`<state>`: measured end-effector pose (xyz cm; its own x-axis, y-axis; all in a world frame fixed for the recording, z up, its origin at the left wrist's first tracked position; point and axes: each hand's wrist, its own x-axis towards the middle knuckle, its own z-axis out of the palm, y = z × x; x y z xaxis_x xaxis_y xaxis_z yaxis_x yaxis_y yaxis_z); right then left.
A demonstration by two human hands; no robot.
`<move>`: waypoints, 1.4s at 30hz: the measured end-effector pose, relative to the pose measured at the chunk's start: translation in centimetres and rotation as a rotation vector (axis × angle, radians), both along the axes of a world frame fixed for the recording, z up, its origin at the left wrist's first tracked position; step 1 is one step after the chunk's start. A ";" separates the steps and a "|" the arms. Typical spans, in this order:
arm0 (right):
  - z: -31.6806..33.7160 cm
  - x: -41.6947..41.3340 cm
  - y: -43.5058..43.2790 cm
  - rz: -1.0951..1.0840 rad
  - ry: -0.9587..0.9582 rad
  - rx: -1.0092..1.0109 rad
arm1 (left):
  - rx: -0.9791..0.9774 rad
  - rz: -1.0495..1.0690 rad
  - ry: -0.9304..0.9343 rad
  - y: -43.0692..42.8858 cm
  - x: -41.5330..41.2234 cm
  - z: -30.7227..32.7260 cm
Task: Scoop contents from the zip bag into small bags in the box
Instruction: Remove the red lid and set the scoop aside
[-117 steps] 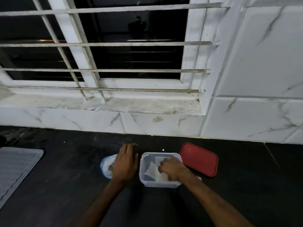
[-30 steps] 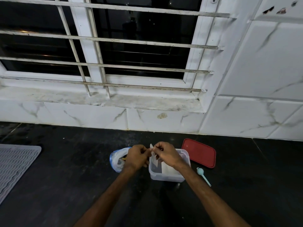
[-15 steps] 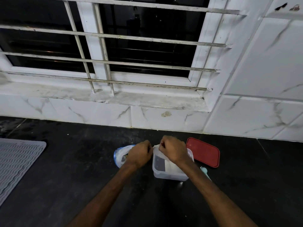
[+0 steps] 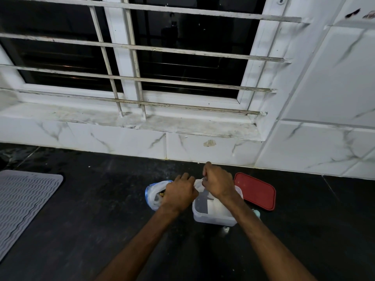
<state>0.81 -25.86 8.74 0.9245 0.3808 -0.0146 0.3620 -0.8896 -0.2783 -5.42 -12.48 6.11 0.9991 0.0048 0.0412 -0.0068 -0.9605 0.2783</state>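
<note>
A clear plastic box (image 4: 211,217) stands on the dark counter with small clear bags inside. Left of it lies the zip bag (image 4: 152,194), blue-edged, with dark contents showing. My left hand (image 4: 179,192) and my right hand (image 4: 218,182) meet above the box's far left corner, both pinching the top of one small bag (image 4: 197,183), most of it hidden by the fingers. A pale blue scoop (image 4: 257,213) peeks out just right of the box, behind my right forearm.
A red lid (image 4: 256,191) lies flat to the right of the box. A grey ribbed mat (image 4: 22,203) covers the counter's left side. The white tiled wall and a barred window ledge (image 4: 142,122) run behind.
Earlier my right hand reached into the box and my left rested on the zip bag. Both hands since came together on a small bag above the box; in the last second they barely moved.
</note>
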 end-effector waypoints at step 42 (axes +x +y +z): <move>6.4 -4.4 4.4 0.084 -0.024 -0.285 | -0.779 0.368 -0.375 -1.9 -1.9 -1.1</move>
